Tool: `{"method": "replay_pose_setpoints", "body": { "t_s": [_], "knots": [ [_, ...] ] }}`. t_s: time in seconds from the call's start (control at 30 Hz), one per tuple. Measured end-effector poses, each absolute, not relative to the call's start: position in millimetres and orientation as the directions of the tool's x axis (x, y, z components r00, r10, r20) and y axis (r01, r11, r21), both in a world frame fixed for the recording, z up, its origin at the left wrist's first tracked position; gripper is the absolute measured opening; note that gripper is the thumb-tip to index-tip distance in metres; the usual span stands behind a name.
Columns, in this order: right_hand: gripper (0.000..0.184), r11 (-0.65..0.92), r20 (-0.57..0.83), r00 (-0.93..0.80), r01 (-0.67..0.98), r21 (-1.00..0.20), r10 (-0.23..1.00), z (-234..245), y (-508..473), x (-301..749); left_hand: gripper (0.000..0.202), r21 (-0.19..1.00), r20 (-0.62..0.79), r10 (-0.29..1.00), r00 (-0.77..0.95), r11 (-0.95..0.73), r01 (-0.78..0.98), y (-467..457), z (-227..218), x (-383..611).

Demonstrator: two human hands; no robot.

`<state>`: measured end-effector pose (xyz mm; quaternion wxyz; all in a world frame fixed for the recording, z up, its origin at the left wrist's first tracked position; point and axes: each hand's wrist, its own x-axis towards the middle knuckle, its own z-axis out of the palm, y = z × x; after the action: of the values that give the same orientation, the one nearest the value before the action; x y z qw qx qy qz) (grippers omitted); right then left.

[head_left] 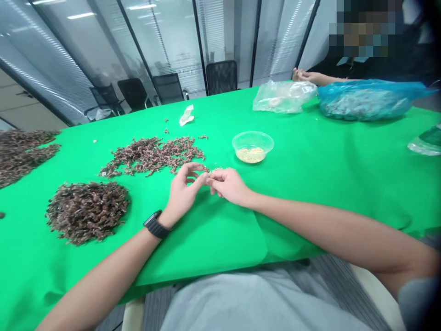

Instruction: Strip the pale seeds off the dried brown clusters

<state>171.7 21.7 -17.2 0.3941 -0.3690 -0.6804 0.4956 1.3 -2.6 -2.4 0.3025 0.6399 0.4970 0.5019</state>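
My left hand [183,188], with a black watch on its wrist, is curled in a pinch on a small dried brown piece [206,168]. My right hand [229,185] meets it fingertip to fingertip, also pinched; what lies between its fingers is too small to make out. Some pale bits [216,169] show on the cloth just behind the fingers. Beyond my left hand spreads a loose scatter of dried brown pieces [155,154]. A clear plastic bowl [253,138] holding pale grains [251,155] stands beyond my right hand.
A heaped brown pile [87,211] sits left on the green cloth [213,239], with more piles [24,154] at the far left. Behind lie a crumpled tissue [187,115], a clear bag [284,96] and a full blue bag [368,100]. Another person's hand [305,76] rests at the far edge.
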Motion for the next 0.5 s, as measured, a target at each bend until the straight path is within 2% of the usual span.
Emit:
{"method": "replay_pose_setpoints", "body": {
  "t_s": [0.13, 0.33, 0.5],
  "knots": [
    [0.043, 0.261, 0.172, -0.444, 0.148, -0.954, 0.880, -19.0, 21.2, 171.6, 0.028, 0.907, 0.301, 0.953, 0.018, -0.293, 0.301, 1.5, -8.6, -0.2],
    [0.033, 0.090, 0.087, -0.512, -0.020, -0.996, 0.854, -18.3, 24.6, 169.5, 0.024, 0.941, 0.272, 0.959, 0.079, -0.282, 0.188, -2.2, -4.0, -0.6],
    [0.027, 0.081, 0.097, -0.461, -0.054, -0.995, 0.882, -20.4, 25.7, 168.6, 0.024, 0.951, 0.274, 0.955, 0.111, -0.287, 0.118, -1.0, -5.7, -0.2]
  ]
}}
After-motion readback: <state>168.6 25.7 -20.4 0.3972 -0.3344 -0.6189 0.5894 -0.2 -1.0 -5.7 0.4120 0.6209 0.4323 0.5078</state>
